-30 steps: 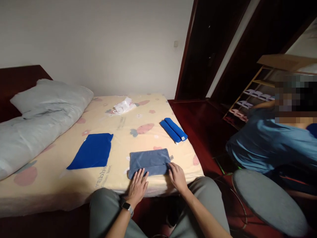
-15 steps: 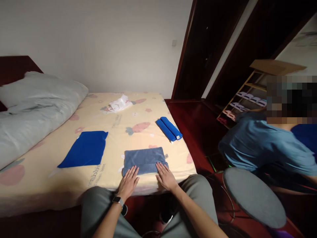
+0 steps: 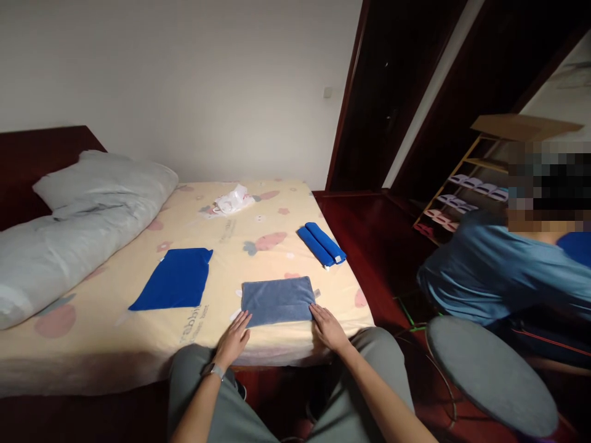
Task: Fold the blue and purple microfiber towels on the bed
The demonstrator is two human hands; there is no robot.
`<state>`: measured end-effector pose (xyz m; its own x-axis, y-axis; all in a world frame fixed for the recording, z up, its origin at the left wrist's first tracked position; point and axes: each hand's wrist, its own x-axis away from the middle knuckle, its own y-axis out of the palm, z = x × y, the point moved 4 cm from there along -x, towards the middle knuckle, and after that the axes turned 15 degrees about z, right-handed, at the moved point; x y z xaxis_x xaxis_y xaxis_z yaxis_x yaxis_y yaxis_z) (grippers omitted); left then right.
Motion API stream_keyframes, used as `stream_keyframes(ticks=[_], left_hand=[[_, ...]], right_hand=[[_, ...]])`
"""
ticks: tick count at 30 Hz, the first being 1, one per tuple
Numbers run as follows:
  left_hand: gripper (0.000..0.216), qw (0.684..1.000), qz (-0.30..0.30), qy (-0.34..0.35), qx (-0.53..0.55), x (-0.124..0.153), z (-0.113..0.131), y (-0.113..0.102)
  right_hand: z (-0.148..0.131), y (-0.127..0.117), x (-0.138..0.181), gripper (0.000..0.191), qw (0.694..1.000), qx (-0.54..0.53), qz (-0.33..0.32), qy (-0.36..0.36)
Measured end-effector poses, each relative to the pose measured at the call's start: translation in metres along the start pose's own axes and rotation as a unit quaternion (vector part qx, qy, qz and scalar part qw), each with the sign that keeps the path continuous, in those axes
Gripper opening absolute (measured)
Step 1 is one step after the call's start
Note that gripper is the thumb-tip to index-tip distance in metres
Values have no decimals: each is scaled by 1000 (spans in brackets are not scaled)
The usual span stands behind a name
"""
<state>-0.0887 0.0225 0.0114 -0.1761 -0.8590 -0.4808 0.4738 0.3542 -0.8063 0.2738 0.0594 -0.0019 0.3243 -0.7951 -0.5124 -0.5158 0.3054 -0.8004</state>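
Observation:
A grey-blue folded cloth point(image 3: 279, 300) lies flat near the bed's front edge, with small tags at its left and right sides. At its lower left corner rests my left hand point(image 3: 234, 340), fingers stretched out and touching the cloth's edge. My right hand point(image 3: 330, 328) lies at the lower right edge, its fingers extended over the corner. Neither hand lifts the cloth. To the left, a bright blue cloth point(image 3: 173, 280) is spread flat. Two blue rolled cloths point(image 3: 322, 244) lie side by side near the bed's right edge.
The bed point(image 3: 268, 215) has a patterned yellow sheet. A white plastic bag point(image 3: 234, 200) lies towards the wall, and a grey quilt point(image 3: 106, 191) at left. On the right are a round stool point(image 3: 492, 375), a person in a blue shirt point(image 3: 489, 264) and a shoe rack point(image 3: 471, 163).
My hands have slid outward from the front part of the cloth to its lower corners. The cloth's front strip now looks smoother. The view has shifted slightly left.

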Motion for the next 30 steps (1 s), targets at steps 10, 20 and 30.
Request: stream_keyframes(ticks=[10, 20, 30], left_hand=[[48, 994, 44, -78, 60, -4, -11, 7], [37, 976, 88, -164, 109, -8, -22, 2], [35, 989, 98, -88, 70, -10, -10, -18]], right_hand=[[10, 3, -8, 59, 988, -115, 64, 82], [24, -1, -13, 37, 958, -189, 88, 195], [16, -39, -16, 28, 986, -125, 26, 110]])
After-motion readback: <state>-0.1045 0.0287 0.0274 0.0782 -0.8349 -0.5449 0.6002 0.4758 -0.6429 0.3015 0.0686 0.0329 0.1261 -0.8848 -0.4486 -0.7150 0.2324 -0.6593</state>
